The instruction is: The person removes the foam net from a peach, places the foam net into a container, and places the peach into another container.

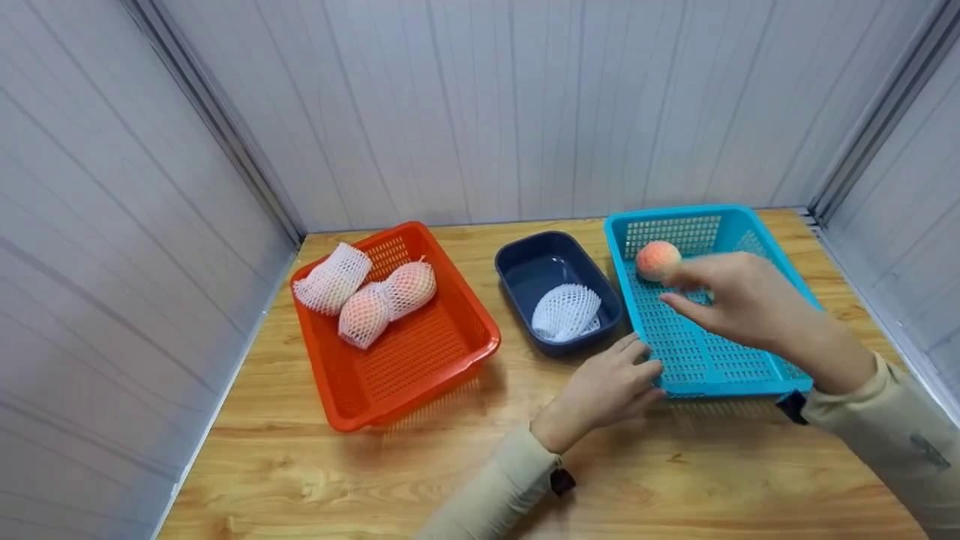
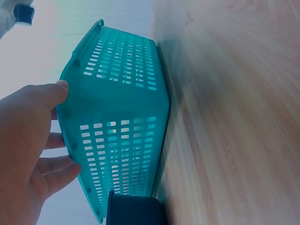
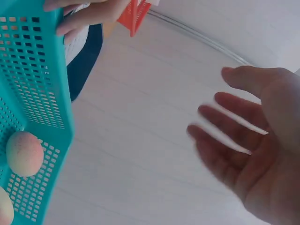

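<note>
My left hand (image 1: 609, 386) holds the near left corner of the turquoise plastic basket (image 1: 720, 388), its thumb and fingers spread around the rim. Over that basket hovers my right hand (image 1: 750, 304), empty, with loosely bent fingers (image 3: 229, 124) apart from one another. A bare peach (image 1: 658, 260) lies at the basket's far left. Part of a second peach (image 3: 4, 208) shows in the right wrist view; in the head view my right hand mostly hides it. White foam netting (image 1: 566, 311) sits in the dark blue tub (image 1: 517, 300), just left of the basket.
At the left stands a red basket (image 1: 420, 394) holding 3 peaches in foam nets (image 1: 365, 311), grouped toward its far left. All containers rest on a wooden table (image 1: 300, 480). Grey panel walls (image 1: 480, 112) close off the back and both sides.
</note>
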Action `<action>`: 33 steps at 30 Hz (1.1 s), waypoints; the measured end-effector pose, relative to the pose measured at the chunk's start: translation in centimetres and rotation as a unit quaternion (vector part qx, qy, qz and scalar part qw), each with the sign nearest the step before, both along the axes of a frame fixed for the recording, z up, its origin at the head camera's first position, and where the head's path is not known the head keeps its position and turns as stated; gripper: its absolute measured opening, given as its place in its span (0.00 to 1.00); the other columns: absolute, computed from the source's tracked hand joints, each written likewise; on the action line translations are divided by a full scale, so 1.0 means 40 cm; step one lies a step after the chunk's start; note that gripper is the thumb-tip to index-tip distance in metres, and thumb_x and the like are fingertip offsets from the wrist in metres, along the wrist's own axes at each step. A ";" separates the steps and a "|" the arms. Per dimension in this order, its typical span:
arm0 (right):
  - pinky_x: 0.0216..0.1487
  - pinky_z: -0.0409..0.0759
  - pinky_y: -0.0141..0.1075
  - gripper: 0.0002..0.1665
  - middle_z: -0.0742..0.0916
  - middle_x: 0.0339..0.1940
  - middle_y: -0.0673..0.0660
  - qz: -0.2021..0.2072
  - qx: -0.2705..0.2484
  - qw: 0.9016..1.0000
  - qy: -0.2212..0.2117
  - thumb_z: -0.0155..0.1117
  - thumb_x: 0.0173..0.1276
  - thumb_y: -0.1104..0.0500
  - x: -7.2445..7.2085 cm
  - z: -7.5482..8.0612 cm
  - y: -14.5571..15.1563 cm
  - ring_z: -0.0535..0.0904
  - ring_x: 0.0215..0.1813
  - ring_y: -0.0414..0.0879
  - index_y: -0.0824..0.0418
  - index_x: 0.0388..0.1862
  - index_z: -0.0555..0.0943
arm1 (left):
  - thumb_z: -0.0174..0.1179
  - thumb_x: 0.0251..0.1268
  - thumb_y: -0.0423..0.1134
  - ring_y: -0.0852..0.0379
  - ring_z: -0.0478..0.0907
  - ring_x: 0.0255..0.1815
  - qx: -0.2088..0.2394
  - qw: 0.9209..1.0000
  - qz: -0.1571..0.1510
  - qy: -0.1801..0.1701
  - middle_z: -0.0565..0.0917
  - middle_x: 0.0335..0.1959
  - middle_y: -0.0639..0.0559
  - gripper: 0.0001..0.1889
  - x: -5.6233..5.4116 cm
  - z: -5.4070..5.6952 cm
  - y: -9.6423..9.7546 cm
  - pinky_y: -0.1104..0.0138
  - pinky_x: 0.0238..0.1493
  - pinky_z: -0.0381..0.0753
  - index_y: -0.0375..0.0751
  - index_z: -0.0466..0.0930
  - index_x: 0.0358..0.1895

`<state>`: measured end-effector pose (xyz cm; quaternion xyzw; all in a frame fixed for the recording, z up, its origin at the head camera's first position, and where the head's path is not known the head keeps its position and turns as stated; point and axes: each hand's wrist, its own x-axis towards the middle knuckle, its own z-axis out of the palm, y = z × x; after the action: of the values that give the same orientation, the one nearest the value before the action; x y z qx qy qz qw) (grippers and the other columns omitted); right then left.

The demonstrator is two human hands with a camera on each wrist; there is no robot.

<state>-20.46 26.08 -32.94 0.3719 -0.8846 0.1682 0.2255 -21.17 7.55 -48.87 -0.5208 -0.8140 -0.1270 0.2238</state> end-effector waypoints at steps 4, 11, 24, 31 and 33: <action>0.13 0.59 0.25 0.17 0.71 0.10 0.42 0.056 -0.071 0.989 0.117 0.64 0.67 0.50 0.048 -0.004 -0.008 0.59 0.12 0.31 0.56 0.20 0.81 | 0.61 0.66 0.48 0.57 0.68 0.49 0.005 1.000 0.003 -0.006 0.71 0.39 0.53 0.10 -0.004 0.001 -0.012 0.70 0.53 0.68 0.47 0.76 0.36; 0.12 0.54 0.27 0.27 0.69 0.09 0.44 0.068 -0.154 0.968 0.188 0.58 0.71 0.46 0.123 -0.010 -0.036 0.56 0.11 0.33 0.59 0.16 0.81 | 0.58 0.68 0.52 0.54 0.70 0.58 -0.009 0.999 0.033 -0.011 0.75 0.51 0.50 0.15 -0.006 0.021 -0.033 0.69 0.56 0.72 0.47 0.79 0.48; 0.17 0.65 0.25 0.19 0.76 0.15 0.44 0.080 -0.173 0.971 0.144 0.57 0.71 0.52 0.170 -0.092 -0.033 0.67 0.18 0.34 0.57 0.21 0.82 | 0.58 0.68 0.48 0.61 0.75 0.33 0.040 0.996 0.082 -0.017 0.79 0.34 0.58 0.09 0.039 0.151 -0.166 0.70 0.34 0.74 0.50 0.84 0.40; 0.29 0.77 0.29 0.12 0.84 0.29 0.48 0.095 -0.152 0.981 0.076 0.54 0.69 0.57 0.172 -0.175 -0.061 0.78 0.28 0.38 0.58 0.35 0.85 | 0.58 0.68 0.49 0.60 0.74 0.34 0.029 0.990 0.132 -0.044 0.80 0.35 0.57 0.11 0.034 0.285 -0.266 0.68 0.35 0.74 0.47 0.84 0.41; 0.31 0.78 0.31 0.12 0.84 0.31 0.47 0.101 -0.134 0.984 0.067 0.54 0.70 0.57 0.170 -0.189 -0.076 0.79 0.31 0.39 0.57 0.37 0.85 | 0.58 0.68 0.49 0.59 0.74 0.32 0.025 0.987 0.151 -0.047 0.80 0.34 0.56 0.12 0.026 0.318 -0.291 0.67 0.34 0.74 0.47 0.84 0.41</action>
<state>-13.67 23.04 -40.49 0.4362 -0.7951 0.2817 0.3135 -20.12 -4.10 -36.15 -0.3794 -0.8896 -0.1359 0.2150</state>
